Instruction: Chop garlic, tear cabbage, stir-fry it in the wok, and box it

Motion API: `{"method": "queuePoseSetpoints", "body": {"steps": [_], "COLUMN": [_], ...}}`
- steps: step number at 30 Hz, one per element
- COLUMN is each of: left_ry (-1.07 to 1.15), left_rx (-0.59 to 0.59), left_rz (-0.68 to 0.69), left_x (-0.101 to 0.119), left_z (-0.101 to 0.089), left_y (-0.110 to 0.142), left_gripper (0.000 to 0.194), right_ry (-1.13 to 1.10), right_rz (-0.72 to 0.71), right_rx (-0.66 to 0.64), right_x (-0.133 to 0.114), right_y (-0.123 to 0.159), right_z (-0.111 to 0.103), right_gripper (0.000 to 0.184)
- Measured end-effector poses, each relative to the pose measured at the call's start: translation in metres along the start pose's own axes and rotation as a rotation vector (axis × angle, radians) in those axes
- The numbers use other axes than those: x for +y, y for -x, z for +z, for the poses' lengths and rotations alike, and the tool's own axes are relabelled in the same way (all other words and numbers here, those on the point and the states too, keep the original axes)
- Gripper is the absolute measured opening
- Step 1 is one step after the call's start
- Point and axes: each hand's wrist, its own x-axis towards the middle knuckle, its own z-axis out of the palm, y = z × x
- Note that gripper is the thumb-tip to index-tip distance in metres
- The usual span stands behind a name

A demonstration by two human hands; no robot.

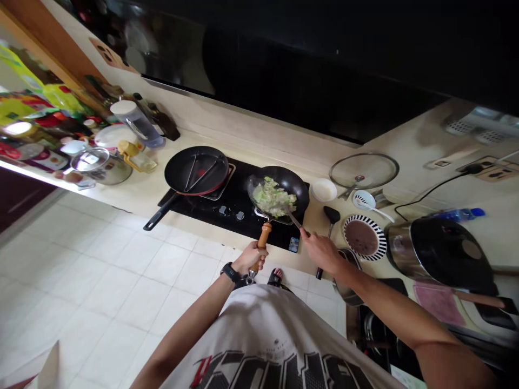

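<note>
My left hand is closed round the wooden handle of a dark wok on the right side of the stove. Pale green chopped vegetables lie in the wok, with light steam or blur over them. My right hand grips a spatula, whose far end reaches into the vegetables at the wok's near right side. The spatula's blade is mostly hidden by food.
A black frying pan with a metal rack stands left on the stove. Right of the wok are a small white bowl, a black turner, a striped bowl and a glass lid. Bottles and jars crowd the left counter.
</note>
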Motion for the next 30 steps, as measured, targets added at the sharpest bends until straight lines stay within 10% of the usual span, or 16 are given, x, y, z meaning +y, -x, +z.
{"method": "queuePoseSetpoints", "body": {"steps": [7,18,30], "left_ry": [-0.016,0.001,0.006], "left_rx": [-0.008,0.016,0.025], "left_rz": [0.022,0.012,-0.011], "left_x": [-0.004,-0.011,-0.014], "left_z": [-0.002,0.004,0.003], "left_y": [-0.004,-0.007,-0.009], "left_gripper": [0.031,0.029,0.033], "right_ry": [-0.226,-0.036,-0.206], "right_rz": [0.11,-0.027,0.114], "right_rx": [0.076,-0.05,0.056], "right_x": [-0.001,-0.008,-0.019], "right_y": [-0.073,0.012,-0.085], "right_z": [0.006,-0.025,-0.001], "right_gripper": [0.057,0.061,0.06]}}
